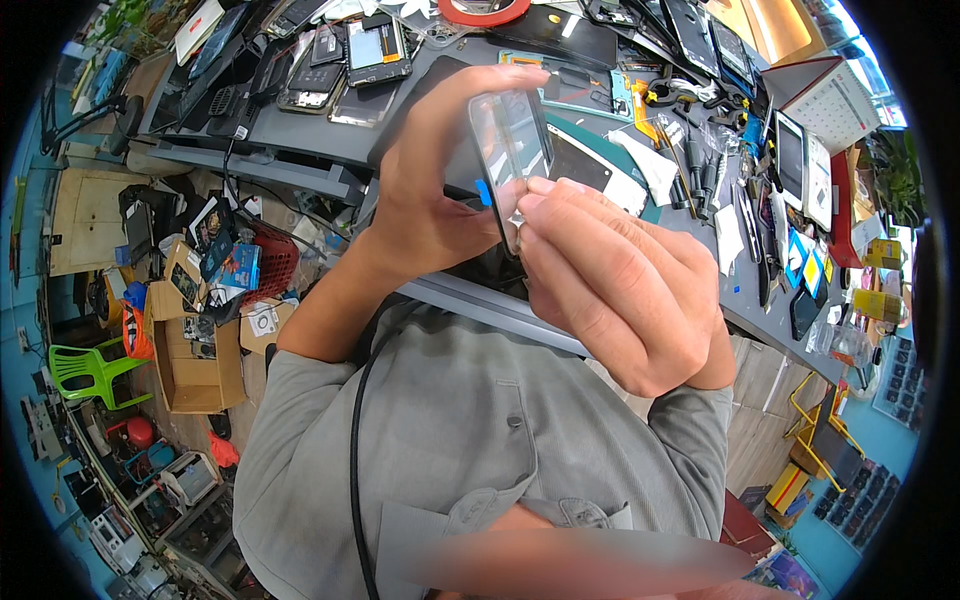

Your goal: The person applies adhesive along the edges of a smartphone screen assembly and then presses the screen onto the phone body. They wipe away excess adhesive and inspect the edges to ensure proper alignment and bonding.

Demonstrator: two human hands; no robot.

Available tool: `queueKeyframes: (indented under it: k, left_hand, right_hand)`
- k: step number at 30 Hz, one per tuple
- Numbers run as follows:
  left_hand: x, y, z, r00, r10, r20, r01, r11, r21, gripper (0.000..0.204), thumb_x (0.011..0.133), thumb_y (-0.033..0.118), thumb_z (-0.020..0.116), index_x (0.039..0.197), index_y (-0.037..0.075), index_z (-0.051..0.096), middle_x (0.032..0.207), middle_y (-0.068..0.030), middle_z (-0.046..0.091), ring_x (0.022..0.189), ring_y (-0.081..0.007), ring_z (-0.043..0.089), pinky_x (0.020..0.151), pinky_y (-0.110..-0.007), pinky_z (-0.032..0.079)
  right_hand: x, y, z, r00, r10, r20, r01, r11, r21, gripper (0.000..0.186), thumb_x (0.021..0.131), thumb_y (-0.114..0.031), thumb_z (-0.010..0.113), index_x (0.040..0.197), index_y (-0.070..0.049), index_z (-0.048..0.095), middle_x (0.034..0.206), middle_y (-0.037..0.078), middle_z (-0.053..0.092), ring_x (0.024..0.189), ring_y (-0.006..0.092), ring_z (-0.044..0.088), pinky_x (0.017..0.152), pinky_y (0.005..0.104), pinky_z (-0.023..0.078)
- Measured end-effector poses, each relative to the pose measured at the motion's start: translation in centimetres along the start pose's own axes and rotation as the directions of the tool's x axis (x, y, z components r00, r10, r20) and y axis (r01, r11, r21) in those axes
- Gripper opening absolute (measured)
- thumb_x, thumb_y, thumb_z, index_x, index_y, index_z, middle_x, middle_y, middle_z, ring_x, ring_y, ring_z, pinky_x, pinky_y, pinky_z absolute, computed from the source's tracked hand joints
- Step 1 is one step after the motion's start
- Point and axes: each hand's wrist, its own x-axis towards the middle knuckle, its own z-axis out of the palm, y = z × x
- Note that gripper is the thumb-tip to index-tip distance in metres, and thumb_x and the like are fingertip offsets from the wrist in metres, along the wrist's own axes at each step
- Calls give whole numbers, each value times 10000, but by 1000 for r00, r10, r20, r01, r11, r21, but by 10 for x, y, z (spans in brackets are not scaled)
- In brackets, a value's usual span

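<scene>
A thin glass phone screen panel [492, 140] with a dark rim is held up and tilted in front of me, above the bench edge. My left hand [425, 165] grips it, thumb and fingers curved around its edges. A small blue tab [485, 192] sticks out at the panel's left side. My right hand [630, 285] is closed in a pinch against the lower part of the panel's face. What lies between those fingertips is too small to make out. Behind the hands, a white flat panel [597, 170] rests on a green mat [645, 160].
Opened phones [378, 50] lie at the bench's back left. A light-blue phone frame [570, 85] sits behind my hands. Screwdrivers [695, 150], clamps and a desk calendar [825, 105] crowd the right. A black cable [358, 450] hangs down my front. Cardboard boxes [200, 385] stand on the floor at left.
</scene>
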Motion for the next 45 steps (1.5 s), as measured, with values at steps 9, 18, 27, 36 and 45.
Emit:
queueKeyframes:
  k: [9,18,27,36,45]
  left_hand:
    - [1,-1,1,999,38,38,-39,999,32,710,938,139,870,1533,-29,520,1481,-223,677,1374,-346,676,1151,-445,535]
    - [1,3,-3,1000,-26,-10,26,1000,-1,780,897,134,917,1540,-27,504,1482,-219,681,1360,-345,685,1133,-441,549]
    - [-1,2,0,1000,-28,0,28,999,-43,748,916,111,893,1539,-23,501,1484,-227,676,1366,-330,680,1130,-428,548]
    - [0,2,2,1000,-9,7,9,996,-84,795,888,126,922,1548,-4,498,1490,-235,671,1369,-343,677,1144,-448,537]
    - [5,6,1,999,2,52,4,995,-102,876,816,141,970,1547,-10,510,1492,-236,671,1370,-358,678,1154,-453,536]
  right_hand:
    - [2,1,-3,999,31,12,-31,1000,-1,223,816,136,819,1033,130,765,1107,225,783,1008,341,835,879,392,721]
    - [3,5,-2,997,74,-15,-70,984,166,283,802,77,887,1060,108,775,1149,219,787,1002,337,837,810,381,720]
    - [-1,20,-3,999,44,7,-44,961,273,333,768,1,925,1058,84,783,1119,214,786,985,346,836,798,389,716]
    - [2,16,-9,995,69,72,-85,964,250,347,711,-95,862,1027,30,792,1071,151,772,1042,362,813,939,504,688]
    - [6,17,-9,995,43,90,-67,960,272,330,737,-132,820,1023,22,768,1066,140,751,941,321,753,983,561,664]
